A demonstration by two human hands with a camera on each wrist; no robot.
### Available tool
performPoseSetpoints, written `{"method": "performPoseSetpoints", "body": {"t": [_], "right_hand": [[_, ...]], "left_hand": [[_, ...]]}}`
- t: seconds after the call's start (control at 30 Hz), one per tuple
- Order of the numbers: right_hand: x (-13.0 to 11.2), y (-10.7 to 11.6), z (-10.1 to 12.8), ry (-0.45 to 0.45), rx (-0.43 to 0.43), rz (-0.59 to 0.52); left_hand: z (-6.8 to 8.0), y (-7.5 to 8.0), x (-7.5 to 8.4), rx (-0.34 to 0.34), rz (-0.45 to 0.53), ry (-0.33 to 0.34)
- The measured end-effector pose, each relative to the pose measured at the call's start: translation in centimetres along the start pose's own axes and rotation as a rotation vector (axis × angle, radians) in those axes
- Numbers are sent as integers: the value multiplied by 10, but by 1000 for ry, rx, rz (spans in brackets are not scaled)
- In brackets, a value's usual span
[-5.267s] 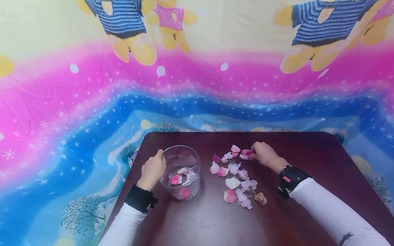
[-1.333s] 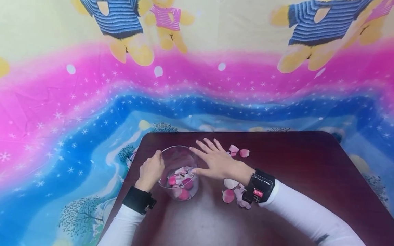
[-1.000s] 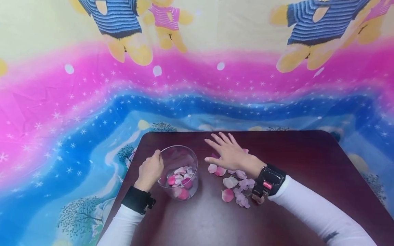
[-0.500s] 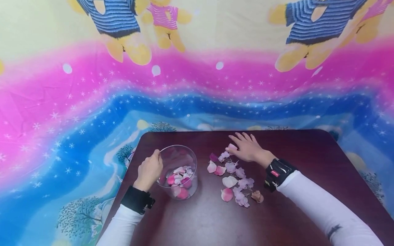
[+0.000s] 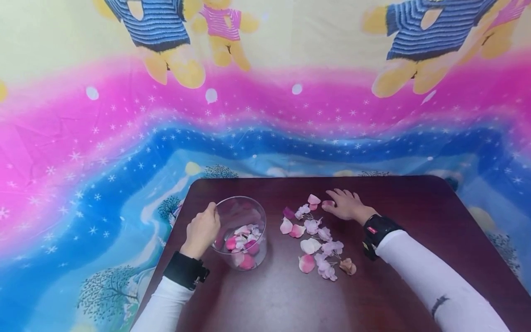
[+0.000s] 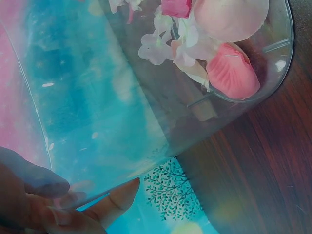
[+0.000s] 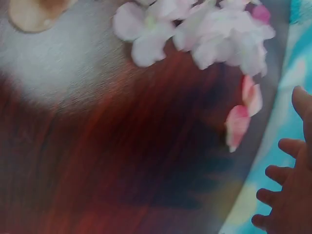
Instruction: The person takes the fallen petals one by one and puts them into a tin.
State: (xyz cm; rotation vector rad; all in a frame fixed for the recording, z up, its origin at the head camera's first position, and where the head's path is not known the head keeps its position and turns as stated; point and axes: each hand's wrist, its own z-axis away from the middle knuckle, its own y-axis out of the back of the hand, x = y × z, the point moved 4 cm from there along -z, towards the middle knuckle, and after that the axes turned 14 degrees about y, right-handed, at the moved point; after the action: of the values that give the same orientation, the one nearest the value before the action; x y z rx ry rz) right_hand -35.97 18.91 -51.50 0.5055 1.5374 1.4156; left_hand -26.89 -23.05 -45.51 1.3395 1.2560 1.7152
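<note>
My left hand (image 5: 201, 230) grips the rim of a clear round container (image 5: 263, 221), thumb and fingers on either side of its wall. Inside lie several petals (image 5: 247, 262) in pink, magenta and white, with pale blossoms. In the left wrist view a coral-pink petal (image 6: 234, 73) rests near the container's base. My right hand (image 5: 346, 206) hovers with spread fingers above the table's far part, holding nothing. Its thumb is over or just beside a pink petal; contact cannot be told. In the right wrist view two pink petals (image 7: 238, 127) lie left of the fingers.
Pale lilac blossoms (image 5: 332, 248) on thin stems run down the dark wooden table (image 5: 398, 203). Around them lie a white petal (image 5: 310, 246), a pink petal (image 5: 306, 263), a magenta petal (image 5: 288, 212) and a brown curled petal (image 5: 348, 266). A printed cloth (image 5: 265, 106) hangs behind the table.
My right hand earlier pinched a magenta petal, then spread over the container, where a magenta petal now lies. It has since moved back right, past the blossoms. My left hand keeps its grip.
</note>
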Motion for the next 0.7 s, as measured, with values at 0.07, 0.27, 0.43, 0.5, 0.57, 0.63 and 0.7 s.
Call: {"method": "performPoseSetpoints", "body": {"t": [0.07, 0.27, 0.43, 0.5, 0.57, 0.63, 0.7], "right_hand": [[4, -5, 0, -2, -14, -12], [10, -19, -2, 38, 17, -35], [14, -30, -4, 72, 19, -19], [19, -36, -5, 82, 6, 6], [22, -42, -6, 81, -1, 30], [25, -45, -7, 80, 4, 54], [26, -46, -8, 86, 29, 81]], "left_hand": [[0, 0, -1, 1, 1, 1], [0, -1, -2, -3, 4, -1], [1, -2, -2, -3, 8, 0], [0, -2, -2, -2, 7, 1], [0, -2, -1, -1, 7, 2], [0, -2, -1, -1, 6, 4], [-1, -2, -1, -2, 6, 5]]}}
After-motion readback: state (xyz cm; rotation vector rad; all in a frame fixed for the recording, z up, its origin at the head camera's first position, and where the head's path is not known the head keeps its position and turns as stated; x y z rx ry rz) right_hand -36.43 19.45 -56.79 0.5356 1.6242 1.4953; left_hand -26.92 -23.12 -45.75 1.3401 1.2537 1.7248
